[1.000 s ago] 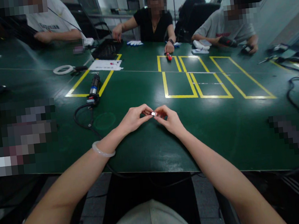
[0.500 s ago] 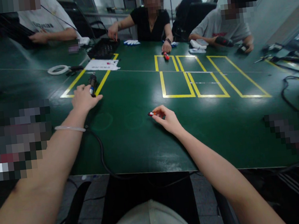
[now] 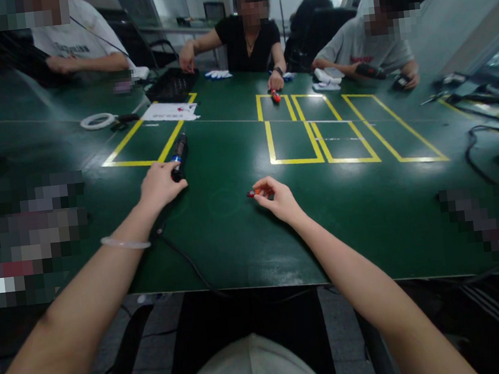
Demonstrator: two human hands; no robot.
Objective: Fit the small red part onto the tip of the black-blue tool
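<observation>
My left hand [image 3: 160,184] is closed round a black electric screwdriver [image 3: 179,149] with a blue band. The tool lies tilted, its thin tip pointing away from me, just right of a yellow taped box. From below the left wrist a black cord [image 3: 185,256] runs to the table's near edge. In front of me, my right hand [image 3: 277,196] pinches a small red and orange piece [image 3: 252,193] just above the green table [image 3: 237,242]. The fingers partly cover this piece, so its kind is unclear.
Yellow tape boxes [image 3: 298,161] mark the table. Across it, a person's hand [image 3: 274,80] touches a red object [image 3: 275,96]; their other hand is at a black tray [image 3: 170,87]. A white paper [image 3: 170,112] and a white coil [image 3: 97,121] lie left. Another person holds a dark power tool [image 3: 370,71].
My left hand has moved right and slightly nearer to me, bringing the screwdriver out of the taped box's corner and tilting it rightward. My right hand stays nearly still.
</observation>
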